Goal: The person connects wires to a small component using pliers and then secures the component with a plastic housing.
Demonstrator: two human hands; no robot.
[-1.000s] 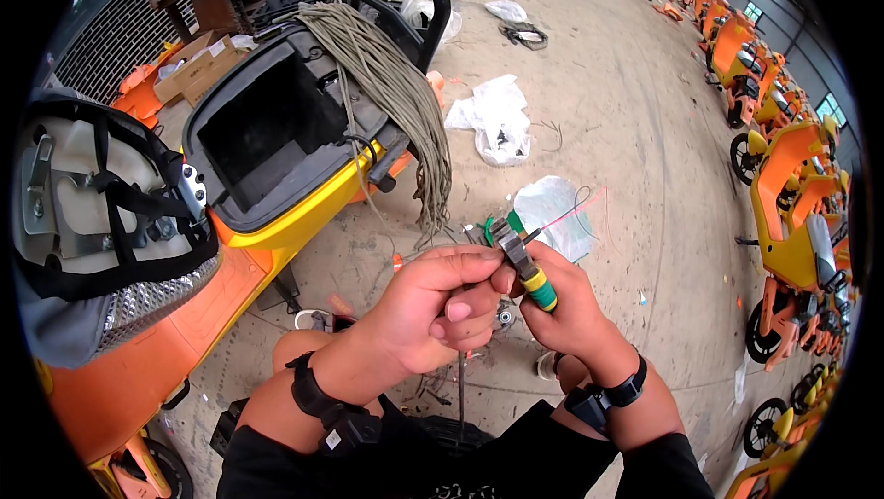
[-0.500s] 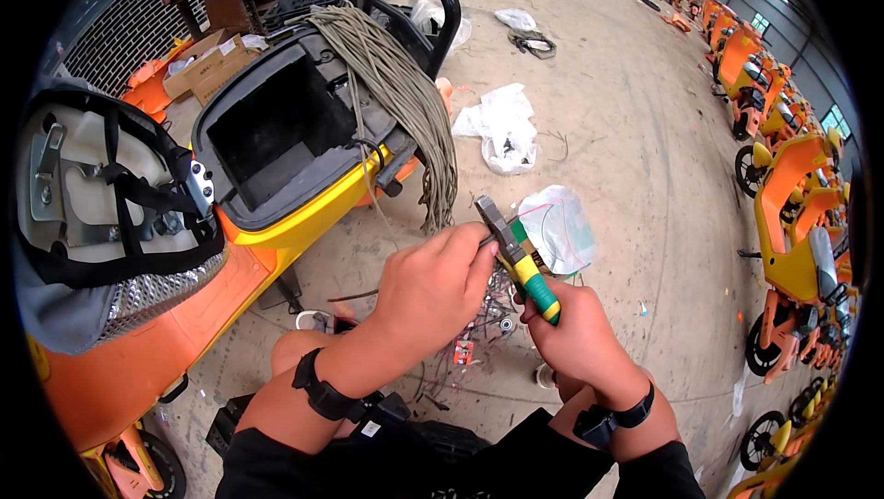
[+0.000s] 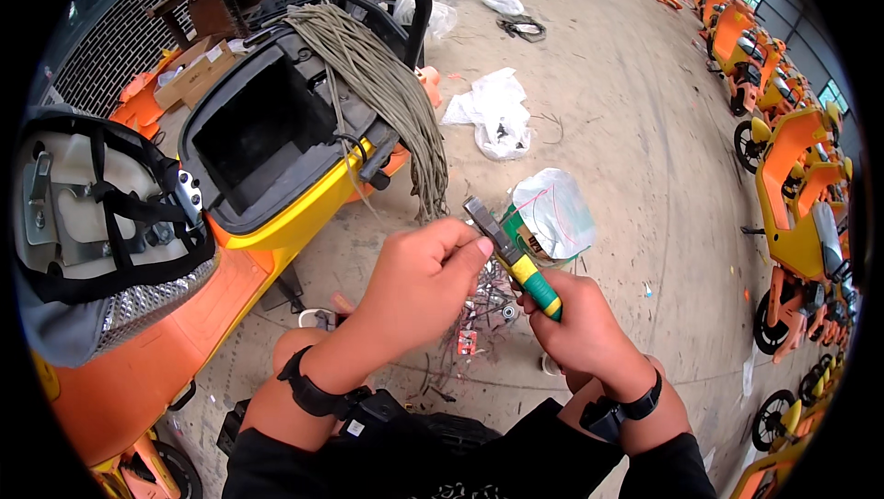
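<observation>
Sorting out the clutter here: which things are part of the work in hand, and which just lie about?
In hand:
- left hand at the plier jaws
- right hand gripping the pliers
- cable bundle hanging just beyond

Lying about:
- white plastic bags
- cardboard box
- parked orange scooters

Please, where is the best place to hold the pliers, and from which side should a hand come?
Probably the green-and-yellow handles of the pliers, approached from below on the person's right. The handles point down toward the right hand, which wraps them, while the metal jaws point up-left beside the left hand.
</observation>
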